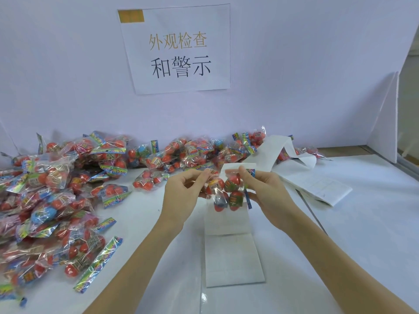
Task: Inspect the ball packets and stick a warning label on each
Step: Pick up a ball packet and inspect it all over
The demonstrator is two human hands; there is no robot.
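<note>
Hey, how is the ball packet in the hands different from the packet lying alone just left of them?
The held packet hangs in the air, pinched by the left hand and right hand; the lone packet lies on the table, untouched. Both are clear bags of mostly red balls.

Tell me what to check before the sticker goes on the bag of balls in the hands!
1. Packet held firmly: ok. The left hand and right hand both pinch the held packet above the table.
2. Balls look whole: ok for those showing; the far side is hidden.
3. Label ready: cannot tell. A white strip sits at the fingertips, but whether a label is peeled is unclear.
4. Label backing within reach: ok. The backing paper lies right below the hands.
5. More packets waiting: ok. The pile of packets lies to the left.
</note>
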